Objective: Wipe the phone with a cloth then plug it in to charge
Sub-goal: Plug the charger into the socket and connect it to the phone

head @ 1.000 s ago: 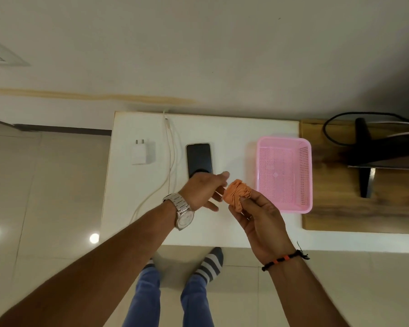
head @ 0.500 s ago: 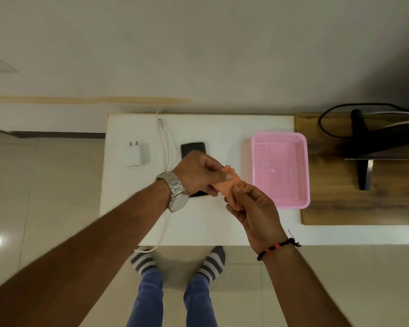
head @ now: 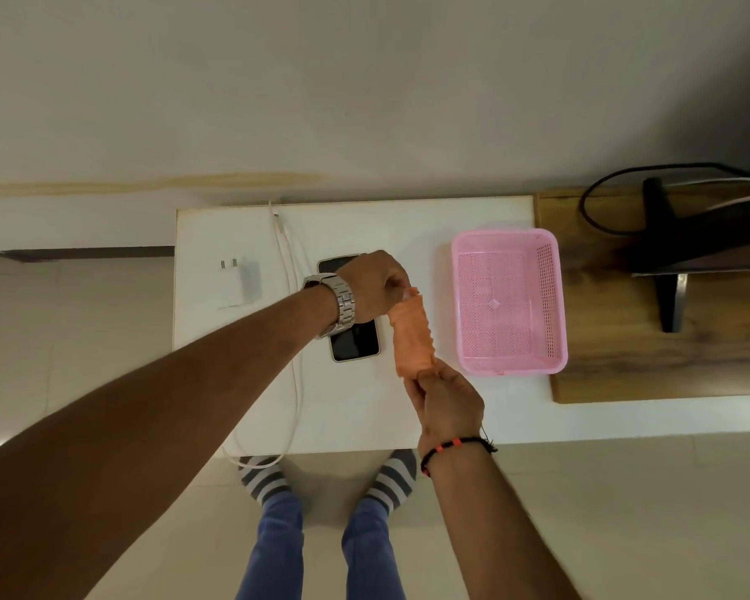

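Head view: stretching orange cloth between left hand and right hand, fingers pinching opposite ends, above phone lying on white table. Preparing to wipe; next needing cloth lowered onto screen.

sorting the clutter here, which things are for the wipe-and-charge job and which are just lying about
For the job: orange cloth, phone, white cable, white charger plug.

Lying about: pink basket, black stand on the wooden board.

no legible text anywhere
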Available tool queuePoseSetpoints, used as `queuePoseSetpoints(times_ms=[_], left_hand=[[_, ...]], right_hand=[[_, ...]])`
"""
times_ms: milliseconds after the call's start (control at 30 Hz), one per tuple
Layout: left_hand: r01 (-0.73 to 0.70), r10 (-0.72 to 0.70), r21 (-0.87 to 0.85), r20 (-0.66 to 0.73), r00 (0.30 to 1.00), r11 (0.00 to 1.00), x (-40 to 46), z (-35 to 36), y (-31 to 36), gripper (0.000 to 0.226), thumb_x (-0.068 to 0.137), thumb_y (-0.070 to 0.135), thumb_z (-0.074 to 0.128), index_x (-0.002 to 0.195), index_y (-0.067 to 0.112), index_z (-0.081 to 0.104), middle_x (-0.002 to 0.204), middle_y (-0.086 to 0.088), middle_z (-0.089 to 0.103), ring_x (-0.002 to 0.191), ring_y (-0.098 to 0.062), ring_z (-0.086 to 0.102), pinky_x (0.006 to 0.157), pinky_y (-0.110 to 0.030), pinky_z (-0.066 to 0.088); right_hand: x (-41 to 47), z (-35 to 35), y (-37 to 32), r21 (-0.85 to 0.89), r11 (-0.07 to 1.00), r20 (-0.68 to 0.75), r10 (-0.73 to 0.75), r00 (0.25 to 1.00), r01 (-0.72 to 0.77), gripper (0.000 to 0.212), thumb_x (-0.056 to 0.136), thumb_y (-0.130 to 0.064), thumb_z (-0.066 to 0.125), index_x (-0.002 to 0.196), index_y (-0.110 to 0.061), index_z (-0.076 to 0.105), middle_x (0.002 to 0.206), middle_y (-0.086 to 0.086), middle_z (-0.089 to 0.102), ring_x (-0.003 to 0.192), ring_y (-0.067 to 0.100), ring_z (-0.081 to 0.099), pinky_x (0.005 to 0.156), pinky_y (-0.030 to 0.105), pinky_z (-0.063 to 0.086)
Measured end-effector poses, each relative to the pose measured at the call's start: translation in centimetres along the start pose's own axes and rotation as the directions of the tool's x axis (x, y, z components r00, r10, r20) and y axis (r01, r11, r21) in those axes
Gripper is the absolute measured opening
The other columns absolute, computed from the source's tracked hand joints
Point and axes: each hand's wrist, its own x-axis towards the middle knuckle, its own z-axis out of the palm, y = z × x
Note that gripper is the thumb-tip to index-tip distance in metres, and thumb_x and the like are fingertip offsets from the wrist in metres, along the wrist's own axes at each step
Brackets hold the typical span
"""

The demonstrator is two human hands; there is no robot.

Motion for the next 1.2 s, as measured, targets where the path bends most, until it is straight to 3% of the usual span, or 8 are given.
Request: queuePoseSetpoints(times_ms=[200,267,367,633,800,967,1067,1200], left_hand=[[-0.017,0.038,0.137,-0.146,0.989,0.99,1.8,-0.1,-0.1,0.045,0.101,0.023,0.059,0.145,0.015,0.053,0.138,-0.01,0.055,0.128,-0.027,0.052,0.11,-0.039,0.043],[-0.039,0.061,0.099,-0.23,0.971,0.994,1.5,0.5,-0.1,0.033,0.098,0.011,0.055,0.13,0.013,0.064,0.127,-0.011,0.061,0.117,-0.029,0.059,0.101,-0.039,0.048],[-0.036,0.033,-0.017,-0.161,0.986,0.999,1.0,2.1,0.6,0.028,0.096,0.004,0.05,0.11,0.014,0.073,0.117,-0.005,0.072,0.107,-0.024,0.068,0.094,-0.036,0.056],[0.159,-0.15,-0.163,0.068,0.986,0.974,3.0,4.1,1.3,0.037,0.099,0.004,0.046,0.125,0.007,0.071,0.151,-0.003,0.057,0.131,-0.021,0.057,0.111,-0.031,0.046],[0.192,-0.173,-0.158,0.127,0.977,0.969,2.7,4.1,2.0,0.026,0.092,0.009,0.065,0.116,0.001,0.068,0.116,-0.01,0.072,0.106,-0.028,0.069,0.097,-0.041,0.057],[0.081,-0.118,-0.289,-0.114,0.986,0.954,-1.2,3.0,1.3,0.031,0.096,0.014,0.055,0.125,0.015,0.065,0.129,-0.001,0.068,0.109,-0.018,0.064,0.09,-0.029,0.054],[0.001,-0.115,-0.33,-0.326,0.938,0.944,-4.5,1.1,-1.4,0.024,0.096,0.013,0.055,0.108,0.015,0.074,0.11,0.0,0.076,0.1,-0.015,0.069,0.088,-0.026,0.055],[0.028,-0.272,-0.419,-0.537,0.799,0.908,-8.5,-2.3,-7.3,0.014,0.093,0.014,0.064,0.091,0.015,0.077,0.085,0.005,0.076,0.08,-0.013,0.071,0.076,-0.026,0.057]], right_hand=[[2.2,0.2,0.4,-0.031,0.992,-0.027,0.125,0.992,-0.126,0.041,0.098,-0.005,0.057,0.138,0.001,0.05,0.121,0.02,0.066,0.07,0.016,0.063,0.068,0.031,0.06],[2.1,0.3,0.8,-0.019,0.992,-0.045,0.122,0.992,-0.123,0.04,0.095,0.0,0.058,0.135,0.0,0.054,0.129,0.027,0.062,0.069,0.017,0.064,0.078,0.038,0.059],[1.8,1.2,0.4,0.042,0.999,-0.086,0.029,0.996,-0.026,0.029,0.09,0.006,0.065,0.118,-0.002,0.07,0.111,0.018,0.074,0.071,0.014,0.073,0.068,0.026,0.063],[2.7,4.0,-2.2,0.072,0.994,0.089,0.076,0.993,-0.082,0.026,0.107,-0.014,0.046,0.125,-0.004,0.062,0.122,0.014,0.068,0.121,0.026,0.063,0.109,0.041,0.049],[2.7,3.8,-2.1,0.022,0.997,0.151,0.076,0.986,-0.081,0.028,0.109,-0.014,0.041,0.129,-0.008,0.06,0.127,0.009,0.067,0.126,0.022,0.059,0.112,0.039,0.045],[0.9,3.5,-2.7,-0.101,0.993,0.139,-0.045,0.989,0.059,0.022,0.101,-0.015,0.059,0.119,-0.01,0.069,0.115,0.011,0.074,0.109,0.026,0.07,0.097,0.043,0.056],[-0.7,4.2,-2.7,-0.119,0.982,0.142,-0.128,0.982,0.145,0.009,0.095,-0.013,0.066,0.099,-0.009,0.072,0.098,0.013,0.074,0.093,0.027,0.069,0.087,0.04,0.059],[-2.8,6.6,-1.9,-0.173,0.952,0.256,-0.205,0.945,0.254,0.008,0.095,-0.013,0.068,0.098,-0.007,0.073,0.09,0.008,0.075,0.085,0.022,0.071,0.081,0.035,0.062]])
